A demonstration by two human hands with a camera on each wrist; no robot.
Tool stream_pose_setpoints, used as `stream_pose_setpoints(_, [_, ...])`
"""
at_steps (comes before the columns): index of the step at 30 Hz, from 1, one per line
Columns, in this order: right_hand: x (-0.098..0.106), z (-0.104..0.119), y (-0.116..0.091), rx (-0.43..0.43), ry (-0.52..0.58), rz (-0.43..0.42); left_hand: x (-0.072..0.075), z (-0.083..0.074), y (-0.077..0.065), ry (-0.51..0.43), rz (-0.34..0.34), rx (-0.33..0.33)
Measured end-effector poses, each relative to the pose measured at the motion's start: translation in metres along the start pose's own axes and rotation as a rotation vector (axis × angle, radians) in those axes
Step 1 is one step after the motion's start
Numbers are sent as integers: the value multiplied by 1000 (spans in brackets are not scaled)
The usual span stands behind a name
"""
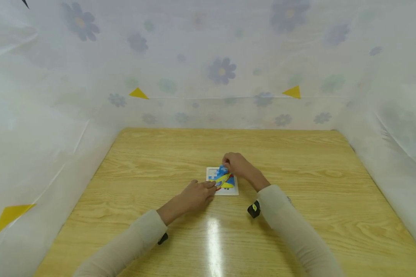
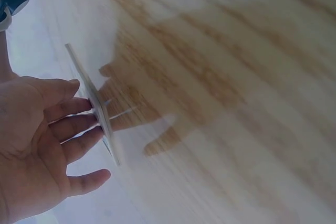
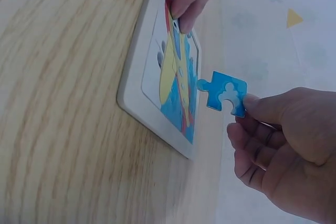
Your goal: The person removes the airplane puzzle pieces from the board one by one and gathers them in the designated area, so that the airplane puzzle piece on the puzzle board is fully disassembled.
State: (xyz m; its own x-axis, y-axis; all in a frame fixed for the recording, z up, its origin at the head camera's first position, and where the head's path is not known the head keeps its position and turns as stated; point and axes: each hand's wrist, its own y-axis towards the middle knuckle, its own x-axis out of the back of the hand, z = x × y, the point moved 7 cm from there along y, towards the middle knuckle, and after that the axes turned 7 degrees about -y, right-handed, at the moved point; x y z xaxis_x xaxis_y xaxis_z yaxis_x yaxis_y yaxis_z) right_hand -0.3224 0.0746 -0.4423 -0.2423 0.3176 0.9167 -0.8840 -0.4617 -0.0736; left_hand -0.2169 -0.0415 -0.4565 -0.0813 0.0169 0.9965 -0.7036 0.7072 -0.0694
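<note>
Pale sleeves (image 1: pixel 298 231) stretch over a glossy wood-grain worktop (image 1: pixel 142 161), walled left, far and right by white, flower-printed sheeting (image 1: pixel 194 57) with yellow triangles (image 1: pixel 293 92). From left: the left hand (image 1: pixel 195 195), grip loose with fingers extended, touches a framed airplane jigsaw (image 3: pixel 181 77) at mid-worktop; the right hand (image 3: pixel 296 140), grip pinched on a blue piece (image 3: pixel 214 97), holds it over the jigsaw's far side.
</note>
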Motion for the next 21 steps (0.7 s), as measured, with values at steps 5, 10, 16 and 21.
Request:
stream_pose_setpoints(5, [7,-10,-4,-30,-15,13,0,1,1,-15,0,5])
stream_pose_setpoints(10, [13,-21,-10,-68,-4,27,0,2,0,-32,8,12])
stream_pose_setpoints(16, [20,-32,-17,-62,20,17,0,0,-1,-5,-1,-10])
stream_pose_setpoints(21, [22,-46,-21,-80,36,18,1,0,-1,3,-13,-21])
